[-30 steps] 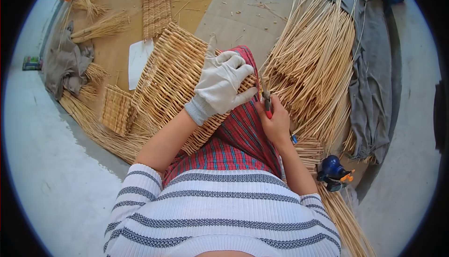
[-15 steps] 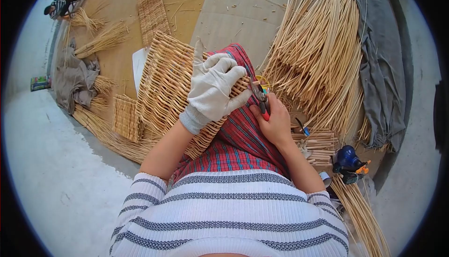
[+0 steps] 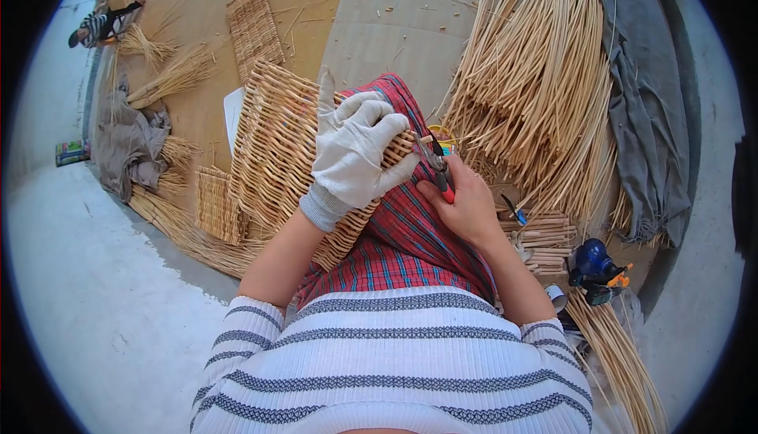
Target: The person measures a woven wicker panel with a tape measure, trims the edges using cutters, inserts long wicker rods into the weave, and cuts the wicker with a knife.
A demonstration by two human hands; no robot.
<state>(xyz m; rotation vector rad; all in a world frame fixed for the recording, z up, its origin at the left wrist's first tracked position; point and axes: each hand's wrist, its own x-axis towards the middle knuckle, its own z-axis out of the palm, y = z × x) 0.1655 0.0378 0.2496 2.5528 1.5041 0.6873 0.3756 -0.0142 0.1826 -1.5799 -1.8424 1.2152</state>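
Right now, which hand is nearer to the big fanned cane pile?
Right. The right hand is by the near end of the cane pile; the left hand, on the woven panel, is farther left.

Matt woven wicker panel [image 3: 276,142]; soft plaid cloth [image 3: 403,229]; smooth glossy blue plastic bottle [image 3: 592,259].

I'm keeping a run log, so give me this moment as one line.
left gloved hand: grips woven panel | right hand: holds red-handled tool, jaws at panel's edge | plaid cloth: under panel | rod bundle: at right

Hands [image 3: 351,154] hold a woven panel [image 3: 276,134] and pliers [image 3: 443,179]
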